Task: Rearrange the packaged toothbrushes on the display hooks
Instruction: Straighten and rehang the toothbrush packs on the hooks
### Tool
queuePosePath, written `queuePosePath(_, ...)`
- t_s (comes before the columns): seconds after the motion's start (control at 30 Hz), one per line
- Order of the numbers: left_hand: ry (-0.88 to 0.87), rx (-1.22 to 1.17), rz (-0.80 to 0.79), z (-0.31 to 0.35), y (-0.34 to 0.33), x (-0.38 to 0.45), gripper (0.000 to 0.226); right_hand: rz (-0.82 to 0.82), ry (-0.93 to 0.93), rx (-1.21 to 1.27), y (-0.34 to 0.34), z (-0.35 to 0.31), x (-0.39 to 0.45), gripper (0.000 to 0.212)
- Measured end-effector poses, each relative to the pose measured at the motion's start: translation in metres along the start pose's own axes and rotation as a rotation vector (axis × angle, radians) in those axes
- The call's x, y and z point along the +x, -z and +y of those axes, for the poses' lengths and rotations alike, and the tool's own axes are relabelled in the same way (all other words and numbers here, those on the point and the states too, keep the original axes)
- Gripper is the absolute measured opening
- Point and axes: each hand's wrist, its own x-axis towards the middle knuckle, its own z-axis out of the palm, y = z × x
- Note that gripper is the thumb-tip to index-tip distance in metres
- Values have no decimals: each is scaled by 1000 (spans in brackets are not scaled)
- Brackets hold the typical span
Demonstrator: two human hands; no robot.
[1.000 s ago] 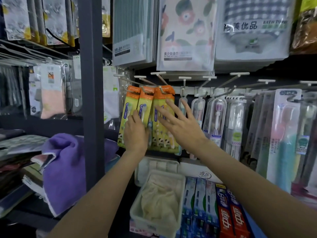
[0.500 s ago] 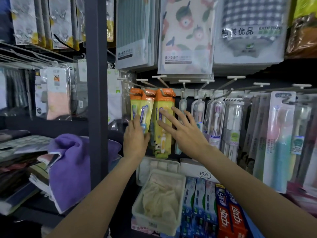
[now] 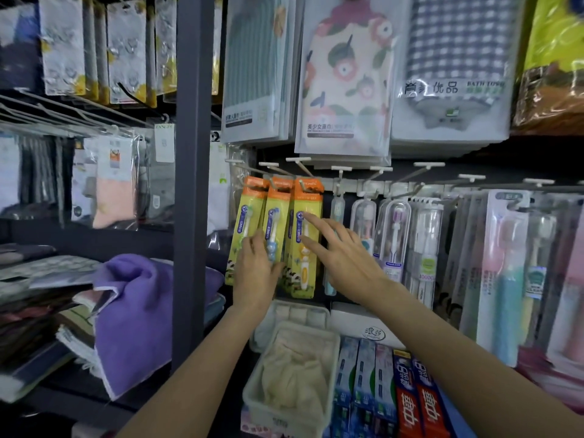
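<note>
Three yellow-and-orange toothbrush packs hang side by side from white-tipped display hooks [image 3: 298,160]: a left pack [image 3: 248,210], a middle pack [image 3: 276,210] and a right pack [image 3: 308,248]. My left hand [image 3: 256,273] holds the lower part of the middle pack, thumb on its front and fingers tucked beside the left pack. My right hand [image 3: 344,260] is spread with straight fingers, its index fingertip touching the front of the right pack. More toothbrushes in clear cases [image 3: 393,235] hang on the hooks to the right.
A grey upright post [image 3: 192,184] stands left of the packs. Packaged towels [image 3: 344,74] hang just above the hooks. Below are a white basket with cloth [image 3: 252,387], toothpaste boxes [image 3: 410,396] and a purple towel [image 3: 132,311]. Larger toothbrush packs [image 3: 505,273] fill the right.
The three yellow packs swung from tilted and fanned to hanging straight. My right hand slid from lying across them to touching only the right pack. My left hand stayed low on the packs.
</note>
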Motion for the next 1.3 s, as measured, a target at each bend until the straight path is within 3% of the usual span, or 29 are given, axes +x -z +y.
queuePosePath(0.13, 9, 4, -37, -9, -1, -13, 70, -13, -9, 28, -2, -6, -10, 74)
queuePosePath(0.27, -84, 15, 14, -14, -1, -30, 57, -19, -94, 91, -6, -9, -37, 70)
queuePosePath(0.37, -160, 9, 34, -8, 1, -37, 50, 25, -330, 251, -11, 1, -63, 52)
queuePosePath(0.47, -231, -6, 40, 4, -1, -42, 51, -37, -721, 534, -12, 16, -78, 37)
queuePosePath(0.57, -293, -13, -15, 12, -8, -49, 52, -98, -968, 798, -12, 25, -81, 43)
queuePosePath(0.7, -284, 29, -91, 17, -16, -61, 50, -78, -1115, 1032, -18, 20, -68, 52)
queuePosePath(0.8, -280, 41, -118, 16, -17, -63, 53, -24, -1140, 1025, -30, 19, -49, 46)
queuePosePath(0.93, -318, 24, -114, 15, -14, -57, 53, 84, -1106, 1015, -36, 16, -40, 11)
queuePosePath(1.0, -319, 16, -110, 17, -12, -55, 53, 139, -1070, 1058, -30, 13, -50, 19)
queuePosePath(1.3, -227, 88, -224, 37, -11, -47, 60, -94, -791, 1106, 34, 64, -85, 17)
